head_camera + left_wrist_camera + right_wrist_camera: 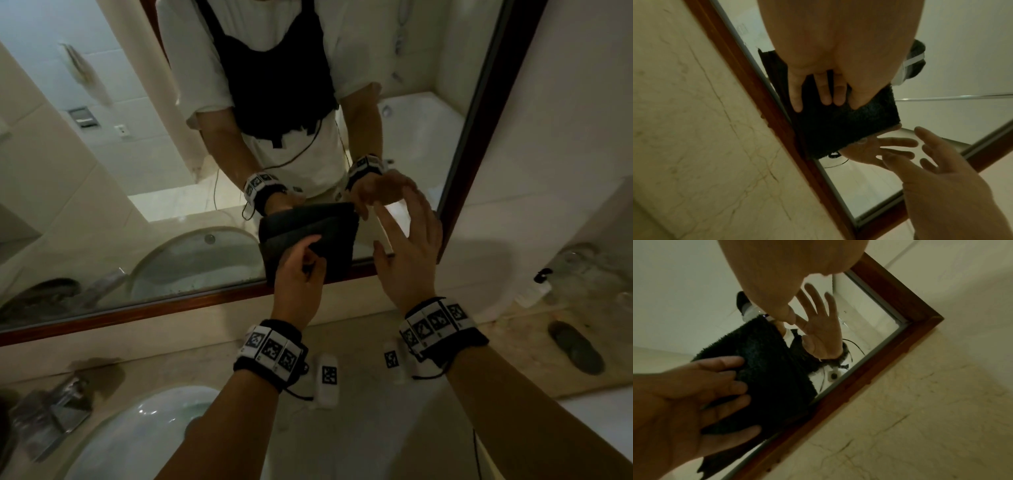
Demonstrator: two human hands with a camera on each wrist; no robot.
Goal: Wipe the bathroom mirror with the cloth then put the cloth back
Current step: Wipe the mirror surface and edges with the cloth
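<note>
A dark folded cloth (329, 236) lies flat against the mirror (137, 154), low down near its right corner and overlapping the brown wooden frame (171, 305). My left hand (301, 270) presses the cloth (838, 126) to the glass with straight fingers (826, 91). My right hand (411, 246) hovers just right of the cloth, fingers spread and empty, close to the glass. In the right wrist view the cloth (764, 353) sits under the left hand (694, 394). The right hand (772, 288) faces its own reflection there. The right hand (937, 165) also shows in the left wrist view.
Below the mirror runs a marble counter (359, 428) with a white sink basin (137, 438) and a chrome tap (51, 411) at the left. Two small white tagged blocks (329, 377) lie under my wrists. A dark oval object (575, 346) and a small bottle (537, 287) stand at the right.
</note>
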